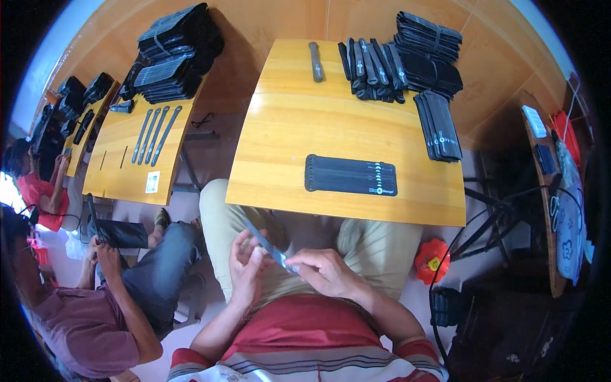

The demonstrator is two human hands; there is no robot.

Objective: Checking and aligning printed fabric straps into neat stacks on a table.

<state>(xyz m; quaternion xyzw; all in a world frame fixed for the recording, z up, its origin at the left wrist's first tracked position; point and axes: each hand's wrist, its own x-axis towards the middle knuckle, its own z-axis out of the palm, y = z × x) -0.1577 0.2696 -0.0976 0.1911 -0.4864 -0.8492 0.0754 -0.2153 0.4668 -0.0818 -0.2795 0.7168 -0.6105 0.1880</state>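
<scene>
Above my lap, I hold a narrow dark strap (262, 239) aslant between both hands. My left hand (245, 262) grips it along its middle with thumb and fingers. At its lower, lighter-looking end, my right hand (326, 272) pinches it between thumb and forefinger. The strap's upper end sticks out past my left fingers toward the table edge. On the yellow wooden table (286, 127) beyond my hands lies a flat row of black straps (340, 174), side by side, with pale printing near their right end.
Bundled black straps (428, 48) are stacked at the table's far right, beside loose straps (374, 69) and another flat pack (438, 127). A single grey strap (316, 62) lies far back. To the left, a co-worker (95, 312) sits by a second table (114, 172). A red flower-shaped object (433, 261) stands right.
</scene>
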